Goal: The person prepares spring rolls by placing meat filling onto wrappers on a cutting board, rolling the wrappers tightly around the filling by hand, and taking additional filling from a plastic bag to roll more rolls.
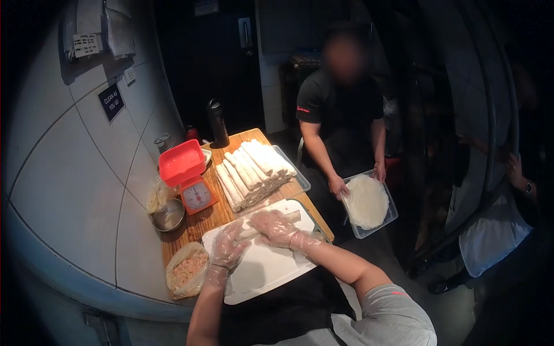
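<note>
On a white rectangular cutting board [265, 274], the film-gloved right hand [274, 226] lies over a pale, floury-looking cylindrical roll [294, 217], the film-gloved left hand [228, 247] at one end; whether either grips cannot be told. Done, apparently: stacked white rolls [249, 166]. Remaining: lumpy pink filling [189, 270] in crumpled translucent plastic [175, 282]; flat, round white sheet [367, 202] in a co-worker's [340, 106] clear tray [392, 218].

The right hand [273, 227] partly hides a white roll [294, 217]; writing on the far-left note [85, 45] and the scale dial [197, 196] is too small to read.
</note>
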Action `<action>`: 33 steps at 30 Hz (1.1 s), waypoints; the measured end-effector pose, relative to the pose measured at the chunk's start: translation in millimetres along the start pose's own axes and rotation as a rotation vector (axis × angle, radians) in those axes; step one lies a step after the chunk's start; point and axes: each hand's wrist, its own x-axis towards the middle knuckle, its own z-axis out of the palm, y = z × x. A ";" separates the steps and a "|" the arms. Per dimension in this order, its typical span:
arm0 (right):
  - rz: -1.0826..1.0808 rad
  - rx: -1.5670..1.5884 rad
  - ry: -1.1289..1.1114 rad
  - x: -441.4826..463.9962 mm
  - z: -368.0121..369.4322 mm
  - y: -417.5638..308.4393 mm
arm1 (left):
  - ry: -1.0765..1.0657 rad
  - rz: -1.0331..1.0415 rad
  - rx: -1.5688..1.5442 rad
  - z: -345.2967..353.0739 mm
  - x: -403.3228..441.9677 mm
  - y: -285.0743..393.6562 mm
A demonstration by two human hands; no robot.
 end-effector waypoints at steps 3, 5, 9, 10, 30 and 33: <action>0.078 0.008 -0.011 0.5 -10.6 9.7 | -0.051 0.008 0.037 3.9 -1.3 -15.3; 0.025 0.018 0.050 -5.0 -16.8 12.3 | -0.078 -0.043 0.073 6.2 3.1 -14.8; 0.067 0.007 -0.132 4.0 -23.2 5.0 | 0.054 -0.079 -0.202 15.8 2.0 -31.4; 0.056 0.037 -0.223 9.7 -24.2 5.9 | 0.042 -0.113 -0.241 14.1 2.1 -30.4; 0.722 0.873 -0.124 176.4 -106.6 109.3 | 0.224 -0.206 -0.304 -1.7 7.3 -1.9; 0.516 0.184 -0.217 228.4 -61.2 138.4 | 0.197 -0.239 -0.364 0.4 4.1 -3.7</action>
